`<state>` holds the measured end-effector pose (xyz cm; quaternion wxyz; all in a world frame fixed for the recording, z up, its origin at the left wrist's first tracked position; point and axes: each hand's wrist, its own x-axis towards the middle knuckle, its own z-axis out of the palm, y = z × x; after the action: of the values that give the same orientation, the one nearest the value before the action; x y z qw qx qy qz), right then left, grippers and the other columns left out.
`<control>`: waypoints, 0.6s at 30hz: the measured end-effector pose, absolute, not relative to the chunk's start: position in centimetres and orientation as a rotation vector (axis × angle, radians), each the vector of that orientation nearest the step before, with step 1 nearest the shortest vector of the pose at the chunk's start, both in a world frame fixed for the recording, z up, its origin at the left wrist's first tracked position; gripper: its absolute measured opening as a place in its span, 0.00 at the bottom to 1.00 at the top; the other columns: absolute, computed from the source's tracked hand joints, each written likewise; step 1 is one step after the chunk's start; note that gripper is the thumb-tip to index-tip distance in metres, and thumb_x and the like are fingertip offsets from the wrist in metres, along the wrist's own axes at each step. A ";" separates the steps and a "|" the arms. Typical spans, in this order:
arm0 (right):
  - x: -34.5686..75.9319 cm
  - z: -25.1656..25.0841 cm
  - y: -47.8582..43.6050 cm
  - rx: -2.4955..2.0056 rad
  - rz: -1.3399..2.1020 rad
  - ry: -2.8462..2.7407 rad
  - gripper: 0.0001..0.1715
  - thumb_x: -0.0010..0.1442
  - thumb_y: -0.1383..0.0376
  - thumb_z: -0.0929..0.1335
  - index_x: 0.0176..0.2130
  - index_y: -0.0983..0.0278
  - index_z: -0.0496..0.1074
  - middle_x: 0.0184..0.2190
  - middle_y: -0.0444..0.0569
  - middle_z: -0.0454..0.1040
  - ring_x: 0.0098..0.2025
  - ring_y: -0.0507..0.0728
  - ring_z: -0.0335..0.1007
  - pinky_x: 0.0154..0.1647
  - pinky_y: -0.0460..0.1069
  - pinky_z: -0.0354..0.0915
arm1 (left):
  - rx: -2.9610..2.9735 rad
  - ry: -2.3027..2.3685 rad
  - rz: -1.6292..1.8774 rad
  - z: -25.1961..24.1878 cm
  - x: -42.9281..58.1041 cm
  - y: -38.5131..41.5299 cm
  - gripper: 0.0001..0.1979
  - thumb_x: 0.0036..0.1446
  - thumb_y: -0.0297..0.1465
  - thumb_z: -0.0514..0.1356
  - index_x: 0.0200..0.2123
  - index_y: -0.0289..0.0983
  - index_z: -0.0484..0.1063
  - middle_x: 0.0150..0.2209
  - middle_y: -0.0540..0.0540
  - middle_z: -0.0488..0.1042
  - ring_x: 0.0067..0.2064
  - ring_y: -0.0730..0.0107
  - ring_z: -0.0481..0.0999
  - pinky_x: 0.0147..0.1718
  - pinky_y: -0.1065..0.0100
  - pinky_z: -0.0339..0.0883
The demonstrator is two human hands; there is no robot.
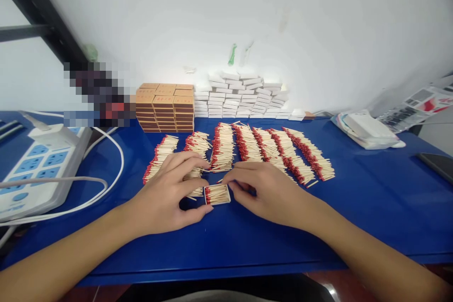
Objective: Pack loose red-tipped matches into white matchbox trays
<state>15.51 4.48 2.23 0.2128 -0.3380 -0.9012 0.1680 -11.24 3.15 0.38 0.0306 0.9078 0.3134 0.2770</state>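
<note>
A small white matchbox tray (217,194), filled with red-tipped matches, lies on the blue table (371,207) between my hands. My left hand (170,193) curls round the tray's left end, thumb and fingers touching it. My right hand (265,188) pinches the tray's right end with bent fingers. Behind the hands, several rows of loose matches (247,148) are spread across the table.
A stack of brown matchbox sleeves (165,107) and a pile of white inner trays (244,96) stand against the white wall. A power strip (38,165) with white cables lies at the left. A plastic bag (366,130) and a dark phone (439,165) sit at the right.
</note>
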 end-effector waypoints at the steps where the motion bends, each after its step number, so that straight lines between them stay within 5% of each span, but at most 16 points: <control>1: 15.7 2.2 4.7 -0.976 0.421 -2.493 0.12 0.66 0.75 0.67 0.43 0.63 0.80 0.32 0.44 0.76 0.31 0.52 0.68 0.35 0.48 0.59 | 2.796 0.958 0.853 0.4 -11.2 3.1 0.11 0.62 0.36 0.70 0.46 0.41 0.79 0.60 0.40 0.75 0.65 0.48 0.69 0.64 0.45 0.66; 18: 14.8 0.7 6.1 -1.162 0.124 -2.578 0.07 0.72 0.67 0.68 0.42 0.65 0.77 0.39 0.51 0.79 0.44 0.60 0.73 0.43 0.53 0.64 | 2.788 0.916 0.866 0.3 -11.3 2.9 0.12 0.61 0.36 0.70 0.47 0.42 0.79 0.59 0.41 0.76 0.65 0.49 0.70 0.64 0.45 0.66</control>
<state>14.79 6.08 0.72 0.1549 -0.4054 -0.8999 0.0432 -11.29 2.95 0.35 0.0409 0.9105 0.2991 0.2827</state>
